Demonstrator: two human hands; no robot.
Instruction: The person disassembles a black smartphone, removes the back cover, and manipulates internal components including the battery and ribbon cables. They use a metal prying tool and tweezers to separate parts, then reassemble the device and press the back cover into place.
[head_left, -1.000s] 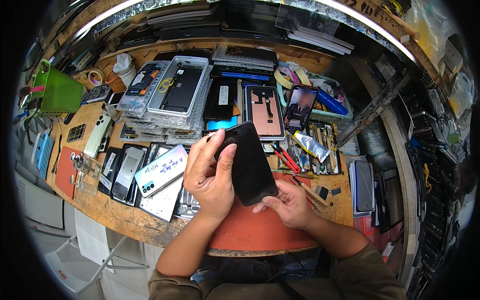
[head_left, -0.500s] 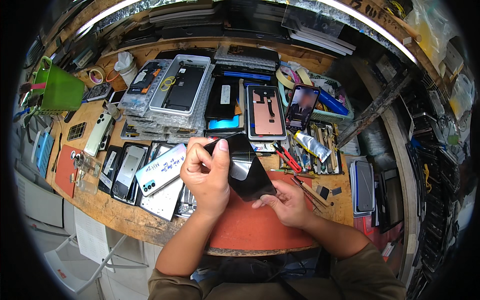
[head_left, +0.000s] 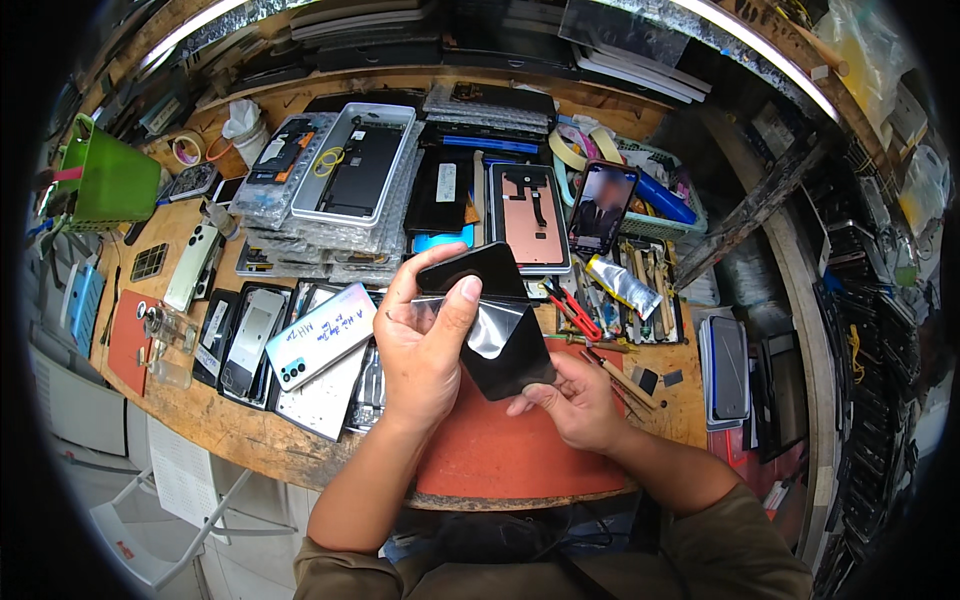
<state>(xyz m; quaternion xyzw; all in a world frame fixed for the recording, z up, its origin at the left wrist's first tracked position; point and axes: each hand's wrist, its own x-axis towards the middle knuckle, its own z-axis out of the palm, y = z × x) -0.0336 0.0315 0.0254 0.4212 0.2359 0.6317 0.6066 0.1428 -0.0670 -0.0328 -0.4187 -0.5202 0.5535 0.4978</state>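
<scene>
A black, glossy phone [head_left: 512, 362] is held tilted above the red work mat [head_left: 500, 465]. My left hand [head_left: 420, 345] is closed round its upper left side, the thumb lying on the dark face. My right hand [head_left: 580, 405] pinches the lower right corner between thumb and fingers. A clear film or strip of tape [head_left: 512, 299] crosses the phone's face below the left thumb, and a bright reflection shows beneath it. Left of my left hand lies a pale phone [head_left: 318, 338] with blue handwriting on its back.
Bubble-wrapped parts [head_left: 300, 235] are stacked behind, under a white tray [head_left: 372, 215]. Red-handled pliers [head_left: 572, 312], a silver tube [head_left: 622, 284] and a propped phone [head_left: 602, 205] with a lit screen stand to the right. A slanting post [head_left: 745, 222] rises at the right; opened phones [head_left: 250, 345] lie left.
My left thumb and fingers have shifted from a pinch at the phone's top left edge to a grip round it, thumb on its face. The phone's upper end now shows more. My right hand stays put.
</scene>
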